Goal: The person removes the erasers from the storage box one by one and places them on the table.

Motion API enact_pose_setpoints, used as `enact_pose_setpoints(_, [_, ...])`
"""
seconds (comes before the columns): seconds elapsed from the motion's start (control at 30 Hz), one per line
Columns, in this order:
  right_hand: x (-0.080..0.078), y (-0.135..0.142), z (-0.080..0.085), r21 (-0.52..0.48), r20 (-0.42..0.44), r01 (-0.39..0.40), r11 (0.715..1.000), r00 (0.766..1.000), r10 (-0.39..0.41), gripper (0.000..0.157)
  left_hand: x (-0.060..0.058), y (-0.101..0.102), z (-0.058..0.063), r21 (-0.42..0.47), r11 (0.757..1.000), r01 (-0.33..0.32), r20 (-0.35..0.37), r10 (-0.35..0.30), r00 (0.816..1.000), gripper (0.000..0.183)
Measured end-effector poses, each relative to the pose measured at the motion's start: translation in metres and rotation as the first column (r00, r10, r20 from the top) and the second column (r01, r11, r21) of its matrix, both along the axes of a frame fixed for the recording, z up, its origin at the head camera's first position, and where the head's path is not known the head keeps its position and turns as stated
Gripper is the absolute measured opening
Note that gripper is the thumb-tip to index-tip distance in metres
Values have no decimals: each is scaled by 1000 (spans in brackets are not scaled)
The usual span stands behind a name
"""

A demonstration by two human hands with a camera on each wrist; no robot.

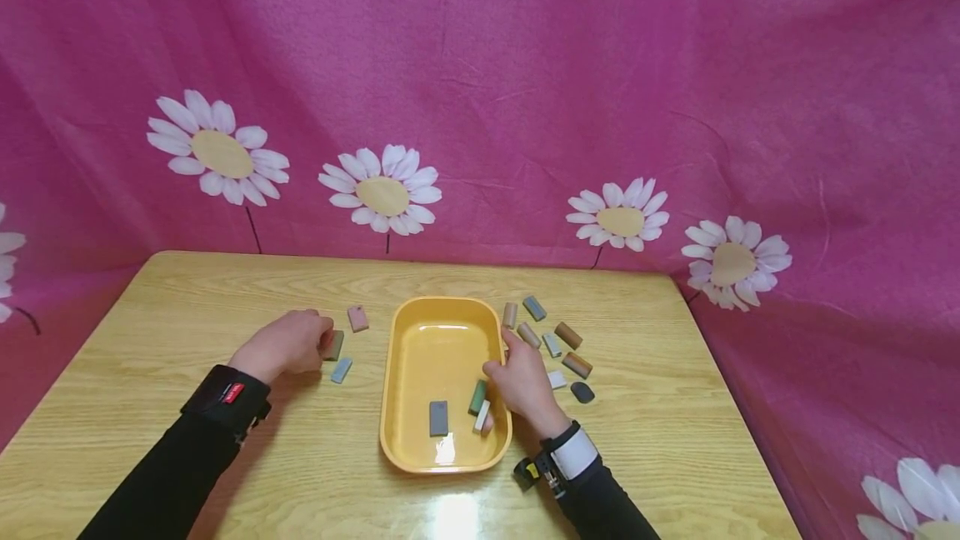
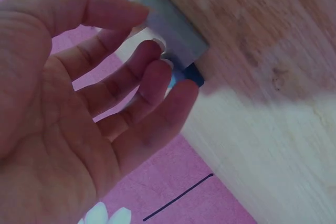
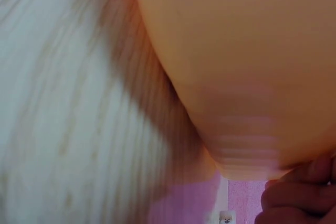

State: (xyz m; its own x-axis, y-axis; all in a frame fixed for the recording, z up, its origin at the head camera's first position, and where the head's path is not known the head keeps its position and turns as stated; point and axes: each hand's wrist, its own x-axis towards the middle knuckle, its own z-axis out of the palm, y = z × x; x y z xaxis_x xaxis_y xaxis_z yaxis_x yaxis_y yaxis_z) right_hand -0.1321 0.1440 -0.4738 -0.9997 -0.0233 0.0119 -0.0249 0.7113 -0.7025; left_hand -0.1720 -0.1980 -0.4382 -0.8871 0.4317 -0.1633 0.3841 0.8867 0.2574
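Observation:
My left hand (image 1: 294, 342) pinches one end of a small olive-grey block (image 1: 333, 346) between thumb and forefinger, left of the yellow tray (image 1: 386, 390). In the left wrist view this block (image 2: 176, 30) lies at the fingertips, and the other fingers curl loosely. Close by are a pink block (image 1: 357, 318) and a light blue block (image 1: 341, 371). My right hand (image 1: 523, 382) grips the tray's right rim, thumb over the inner side. Inside the tray are a grey block (image 1: 438, 418), a green block (image 1: 477, 397), a white block (image 1: 482, 417) and a partly hidden pinkish piece.
Right of the tray lie several small pieces, among them a brown block (image 1: 568, 334), a blue-grey block (image 1: 534, 307) and a dark rounded piece (image 1: 582, 392). A pink curtain (image 1: 495, 107) with daisies hangs behind the wooden table (image 1: 645, 457).

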Motion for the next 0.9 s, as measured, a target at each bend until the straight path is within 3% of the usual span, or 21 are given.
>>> enact_pose_setpoints(0.2, [-1,0,1,-2,-4,-3,1000,1000,3,60,-2,7,16,49,999,-6,30,5,1000,11])
enact_pose_setpoints(0.37, [-1,-1,0,-2,-8,-8,1000,1000,8,59,2,33,31,84,993,87,-4,-87,996,22])
enact_pose_setpoints(0.47, [0,0,0,0,-16,-10,1000,1000,9,58,8,56,37,78,983,169,-52,-165,985,24])
enact_pose_setpoints(0.7, [0,-1,0,-10,-8,-13,1000,1000,13,60,29,105,31,-8,941,338,-159,-335,929,23])
enact_pose_setpoints(0.9, [0,0,2,-12,9,-9,1000,1000,9,60,47,132,16,-20,870,492,-125,-491,862,23])
